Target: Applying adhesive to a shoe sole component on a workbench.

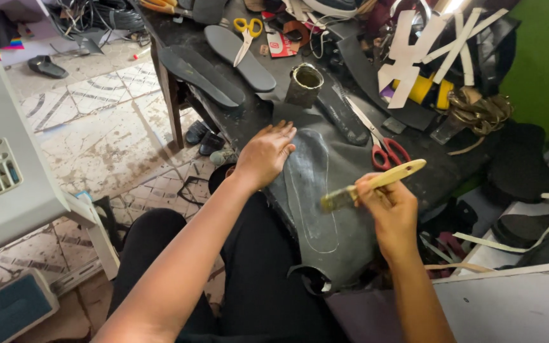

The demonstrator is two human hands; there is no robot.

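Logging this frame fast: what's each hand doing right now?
Left hand: open, flat on the dark sheet.
Right hand: closed, holding the brush.

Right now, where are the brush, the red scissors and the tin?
brush (376, 182), head view, on its pale handle.
red scissors (390, 153), head view, on a red handle loop.
tin (304, 87), head view, on its side wall.

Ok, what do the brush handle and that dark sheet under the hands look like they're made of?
The brush handle looks like pale, unfinished wood: light yellow, matte. The sheet seems to be dark leather or rubber: it lies limp, with a dull sheen and a sole outline drawn on it. Which of the two is unclear.
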